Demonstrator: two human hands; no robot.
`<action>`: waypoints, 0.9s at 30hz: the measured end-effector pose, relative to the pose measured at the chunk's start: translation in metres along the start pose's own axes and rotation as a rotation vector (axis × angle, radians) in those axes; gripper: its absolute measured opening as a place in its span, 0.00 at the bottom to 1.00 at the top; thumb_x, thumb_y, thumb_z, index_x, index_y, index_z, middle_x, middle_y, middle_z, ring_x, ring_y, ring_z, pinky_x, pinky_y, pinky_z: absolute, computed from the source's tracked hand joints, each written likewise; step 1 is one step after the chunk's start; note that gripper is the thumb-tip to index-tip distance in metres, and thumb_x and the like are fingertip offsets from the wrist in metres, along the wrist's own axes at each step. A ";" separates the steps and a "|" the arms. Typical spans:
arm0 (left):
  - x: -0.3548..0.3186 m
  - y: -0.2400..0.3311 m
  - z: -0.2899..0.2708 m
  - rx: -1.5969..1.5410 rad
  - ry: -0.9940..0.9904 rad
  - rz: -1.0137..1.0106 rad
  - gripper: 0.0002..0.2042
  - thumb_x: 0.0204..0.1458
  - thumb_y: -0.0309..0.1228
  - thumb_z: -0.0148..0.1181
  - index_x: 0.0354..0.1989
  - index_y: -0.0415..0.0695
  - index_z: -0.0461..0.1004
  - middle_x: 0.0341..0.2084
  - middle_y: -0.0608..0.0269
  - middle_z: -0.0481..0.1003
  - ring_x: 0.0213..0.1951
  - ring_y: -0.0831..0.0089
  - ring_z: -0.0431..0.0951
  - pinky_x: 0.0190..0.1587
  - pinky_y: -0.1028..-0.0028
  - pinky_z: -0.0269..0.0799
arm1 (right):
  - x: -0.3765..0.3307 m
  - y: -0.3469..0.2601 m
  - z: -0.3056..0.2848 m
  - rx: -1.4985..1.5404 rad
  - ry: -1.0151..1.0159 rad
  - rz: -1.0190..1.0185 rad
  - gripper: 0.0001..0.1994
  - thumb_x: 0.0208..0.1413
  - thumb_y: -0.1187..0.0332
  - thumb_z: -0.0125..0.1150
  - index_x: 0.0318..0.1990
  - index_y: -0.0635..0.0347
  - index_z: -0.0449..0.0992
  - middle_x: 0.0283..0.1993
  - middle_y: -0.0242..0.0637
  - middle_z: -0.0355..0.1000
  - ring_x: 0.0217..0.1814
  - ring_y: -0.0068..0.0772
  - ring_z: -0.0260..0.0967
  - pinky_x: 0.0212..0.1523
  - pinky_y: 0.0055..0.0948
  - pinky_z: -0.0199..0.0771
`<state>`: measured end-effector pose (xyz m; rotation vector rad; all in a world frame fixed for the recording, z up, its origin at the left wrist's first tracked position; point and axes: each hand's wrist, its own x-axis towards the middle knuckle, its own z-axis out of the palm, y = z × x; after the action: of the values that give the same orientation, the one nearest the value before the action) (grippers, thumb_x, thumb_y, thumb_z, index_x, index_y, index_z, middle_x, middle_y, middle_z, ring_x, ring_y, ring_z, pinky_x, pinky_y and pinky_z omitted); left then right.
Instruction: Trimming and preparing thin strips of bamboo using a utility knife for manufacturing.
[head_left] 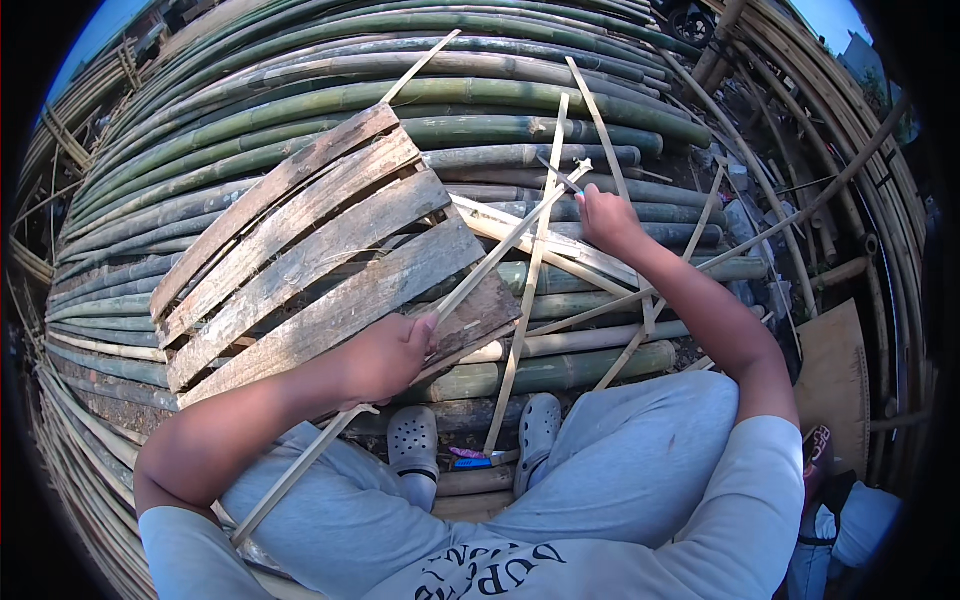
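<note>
Bamboo strip [495,258] clasped in curled fingers of left hand [390,358] at slatted board [308,280]; right of board, right hand [608,218] grips knife [558,174] near strip's far end.

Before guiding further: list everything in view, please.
Bamboo poles: many, green and grey, underneath
Slatted panel: one, weathered brown, left of centre
Held strip: one, pale, diagonal at centre
Knife: one, grey blade, upper centre
Loose strips: several, pale, across poles
Flat board: one, tan, right edge
Wheel: one, dark, top right
Clogs: two, grey, bottom centre
Scraps: count unclear, pink and blue, between clogs
Fabric: count unclear, blue, lower right
Trousers: one pair, grey, lower centre
Shirt: one, pale, bottom
Left hand: one, on held strip
Right hand: one, on knife
</note>
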<state>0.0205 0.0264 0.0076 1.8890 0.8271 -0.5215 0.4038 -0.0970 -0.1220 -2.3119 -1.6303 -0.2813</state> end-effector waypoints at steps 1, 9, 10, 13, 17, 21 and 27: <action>0.000 -0.002 0.000 -0.051 -0.001 -0.013 0.28 0.67 0.54 0.33 0.41 0.39 0.70 0.18 0.66 0.66 0.15 0.77 0.65 0.17 0.74 0.66 | 0.002 0.014 0.008 0.004 0.060 0.285 0.15 0.67 0.61 0.46 0.33 0.64 0.68 0.23 0.49 0.73 0.25 0.62 0.71 0.30 0.54 0.70; 0.001 -0.005 0.001 -0.080 -0.012 -0.034 0.28 0.67 0.55 0.33 0.42 0.40 0.68 0.19 0.68 0.65 0.15 0.78 0.63 0.16 0.76 0.65 | 0.008 -0.004 0.009 -0.076 0.022 0.291 0.15 0.68 0.61 0.44 0.34 0.63 0.67 0.24 0.53 0.73 0.28 0.59 0.74 0.30 0.53 0.73; 0.002 -0.005 0.000 -0.084 -0.001 -0.030 0.28 0.67 0.55 0.33 0.42 0.40 0.68 0.19 0.68 0.65 0.15 0.79 0.63 0.16 0.76 0.65 | 0.016 0.008 -0.002 -0.091 -0.019 0.193 0.16 0.69 0.61 0.42 0.35 0.64 0.67 0.25 0.53 0.74 0.29 0.60 0.74 0.31 0.54 0.74; 0.003 -0.005 0.000 -0.091 0.006 -0.025 0.28 0.67 0.56 0.33 0.41 0.40 0.68 0.19 0.68 0.65 0.15 0.79 0.63 0.16 0.76 0.64 | 0.014 0.002 0.005 -0.069 -0.091 0.223 0.17 0.69 0.61 0.41 0.34 0.66 0.67 0.26 0.55 0.74 0.29 0.62 0.74 0.31 0.54 0.74; 0.002 -0.005 0.001 -0.129 -0.003 -0.066 0.28 0.66 0.56 0.34 0.42 0.40 0.69 0.19 0.69 0.64 0.15 0.79 0.62 0.15 0.76 0.62 | -0.014 -0.053 0.014 0.160 -0.087 0.271 0.15 0.68 0.63 0.43 0.36 0.69 0.64 0.26 0.60 0.73 0.29 0.66 0.73 0.32 0.58 0.72; 0.004 -0.007 0.001 -0.107 0.012 -0.032 0.28 0.66 0.56 0.34 0.42 0.40 0.69 0.19 0.69 0.64 0.15 0.79 0.61 0.15 0.76 0.62 | -0.020 -0.048 0.003 0.171 -0.089 0.286 0.14 0.68 0.64 0.44 0.36 0.68 0.63 0.25 0.60 0.72 0.28 0.66 0.72 0.30 0.57 0.71; 0.003 -0.006 -0.001 -0.065 0.003 -0.034 0.28 0.66 0.56 0.34 0.42 0.40 0.69 0.21 0.67 0.65 0.17 0.79 0.63 0.17 0.76 0.64 | -0.024 -0.041 0.006 0.181 -0.062 0.227 0.14 0.68 0.64 0.44 0.35 0.68 0.63 0.24 0.60 0.72 0.27 0.66 0.71 0.29 0.56 0.71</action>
<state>0.0184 0.0297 0.0026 1.8191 0.8687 -0.5069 0.3569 -0.1030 -0.1300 -2.3568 -1.3412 -0.0104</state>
